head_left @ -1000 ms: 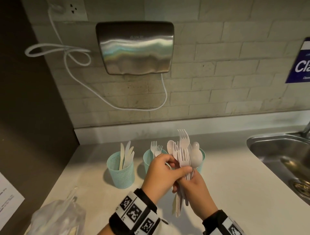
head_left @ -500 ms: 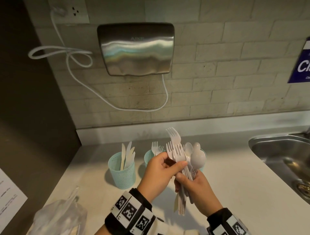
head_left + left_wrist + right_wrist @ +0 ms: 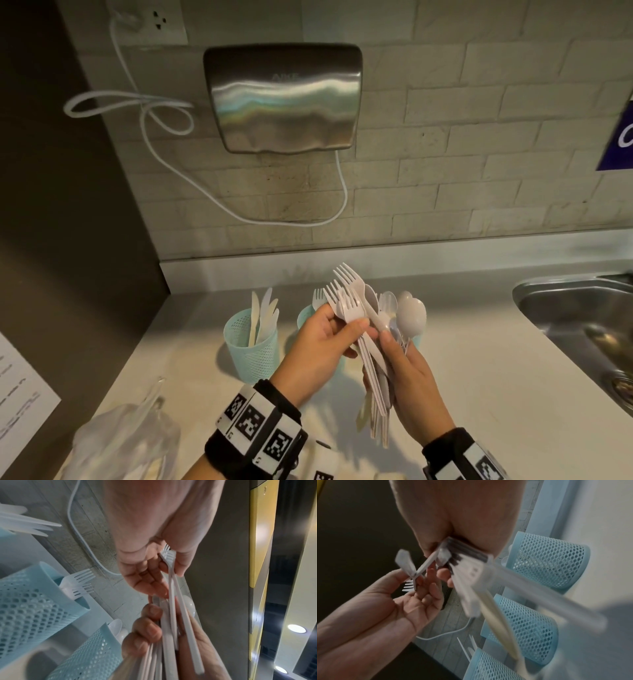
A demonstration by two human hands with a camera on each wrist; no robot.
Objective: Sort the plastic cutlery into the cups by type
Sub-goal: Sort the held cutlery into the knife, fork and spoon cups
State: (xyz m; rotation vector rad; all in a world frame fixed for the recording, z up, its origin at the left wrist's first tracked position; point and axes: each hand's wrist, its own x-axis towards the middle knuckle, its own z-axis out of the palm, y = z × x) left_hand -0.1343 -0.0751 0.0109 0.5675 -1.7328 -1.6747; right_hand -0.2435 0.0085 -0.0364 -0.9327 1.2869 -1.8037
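My right hand (image 3: 394,346) grips a bundle of white plastic cutlery (image 3: 376,387) by the handles, above the counter. Spoons (image 3: 411,318) stand at the bundle's right. My left hand (image 3: 346,322) pinches the forks (image 3: 349,301) just below their heads and holds them tilted left of the spoons. In the left wrist view the thumb and fingers close on a fork neck (image 3: 169,561). Three blue mesh cups stand behind: the knife cup (image 3: 251,346), the fork cup (image 3: 305,317) partly hidden by my left hand, and the spoon cup (image 3: 547,561), almost hidden in the head view.
A steel hand dryer (image 3: 284,99) with a white cable (image 3: 154,113) hangs on the tiled wall. A sink (image 3: 582,318) lies at the right. A clear plastic bag (image 3: 126,442) sits at the counter's front left, beside a dark side wall with a paper sheet (image 3: 20,401).
The fork heads have tilted leftward and fanned away from the spoons under my left hand's pinch. My right hand keeps its grip on the handles.
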